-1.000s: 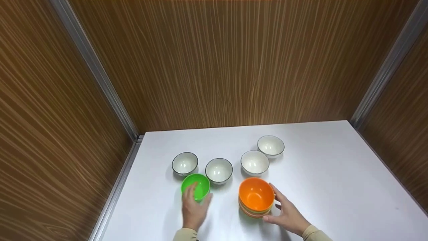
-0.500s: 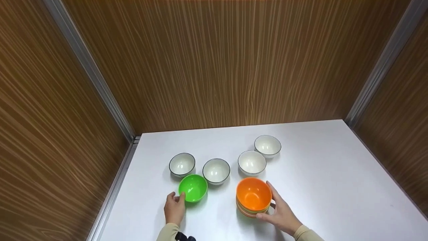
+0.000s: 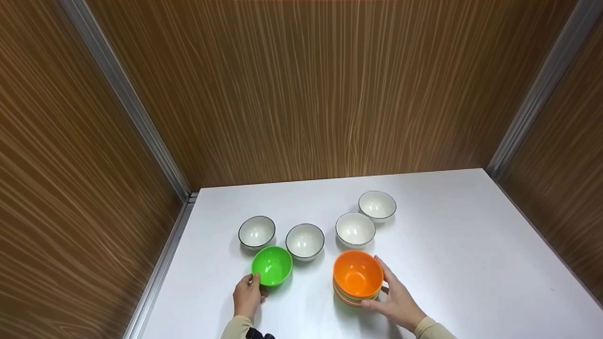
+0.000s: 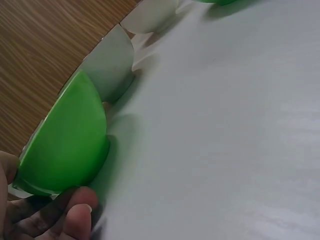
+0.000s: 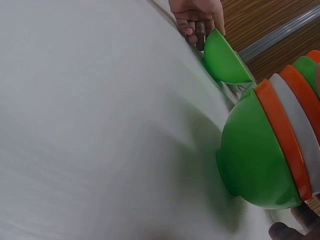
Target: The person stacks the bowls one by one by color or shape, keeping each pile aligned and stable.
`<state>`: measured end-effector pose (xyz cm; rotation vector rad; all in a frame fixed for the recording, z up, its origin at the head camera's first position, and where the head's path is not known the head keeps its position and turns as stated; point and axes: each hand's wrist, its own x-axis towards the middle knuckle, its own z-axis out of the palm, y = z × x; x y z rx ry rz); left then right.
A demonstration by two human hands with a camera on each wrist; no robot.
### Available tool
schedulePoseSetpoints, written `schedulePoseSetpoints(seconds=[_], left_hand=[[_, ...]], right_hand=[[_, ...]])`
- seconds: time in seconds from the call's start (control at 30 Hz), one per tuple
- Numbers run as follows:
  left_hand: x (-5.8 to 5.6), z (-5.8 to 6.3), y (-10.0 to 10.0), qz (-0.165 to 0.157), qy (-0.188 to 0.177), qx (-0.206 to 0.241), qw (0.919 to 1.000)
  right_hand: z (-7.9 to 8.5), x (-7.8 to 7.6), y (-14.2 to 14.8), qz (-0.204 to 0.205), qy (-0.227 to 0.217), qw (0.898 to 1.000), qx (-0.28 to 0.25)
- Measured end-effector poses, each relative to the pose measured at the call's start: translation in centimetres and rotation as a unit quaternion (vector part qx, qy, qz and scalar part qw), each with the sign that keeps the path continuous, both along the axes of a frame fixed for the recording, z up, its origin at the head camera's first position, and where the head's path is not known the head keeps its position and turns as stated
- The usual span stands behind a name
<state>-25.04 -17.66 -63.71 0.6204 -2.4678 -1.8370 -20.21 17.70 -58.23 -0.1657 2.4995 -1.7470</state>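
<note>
My left hand (image 3: 247,296) pinches the near left rim of a single bright green bowl (image 3: 272,266), thumb at the edge and fingers curled below. In the left wrist view this green bowl (image 4: 70,140) stands upright, fingertips (image 4: 80,217) against its underside. My right hand (image 3: 398,303) holds a stack of nested bowls by its right side, thumb in front and fingers behind. An orange bowl (image 3: 357,273) tops the stack. From the right wrist, a green bowl (image 5: 255,150) shows at the bottom, with orange, white and green ones above it.
Behind the green bowl stand two white dark-rimmed bowls, a left one (image 3: 256,233) and a middle one (image 3: 305,241). Two more, a nearer white bowl (image 3: 355,230) and a farther white bowl (image 3: 377,205), stand behind the stack. Wood-grain panels (image 3: 301,94) border the white table (image 3: 452,245).
My left hand has moved from over the green bowl to its left side and closed on the rim. My right hand stays at the stack. The head view has shifted slightly.
</note>
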Motion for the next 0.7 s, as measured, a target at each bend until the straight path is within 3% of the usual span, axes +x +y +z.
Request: schedulePoseSetpoints(seconds=[0.43, 0.7], left_hand=[[0.7, 0.9, 0.2, -0.001, -0.013, 0.026, 0.9996], [1.3, 2.9, 1.1, -0.029, 0.007, 0.036, 0.9989]], right_hand=[[0.2, 0.1, 0.1, 0.005, -0.005, 1.000, -0.001], [-2.2, -0.8, 0.5, -0.004, 0.009, 1.000, 0.006]])
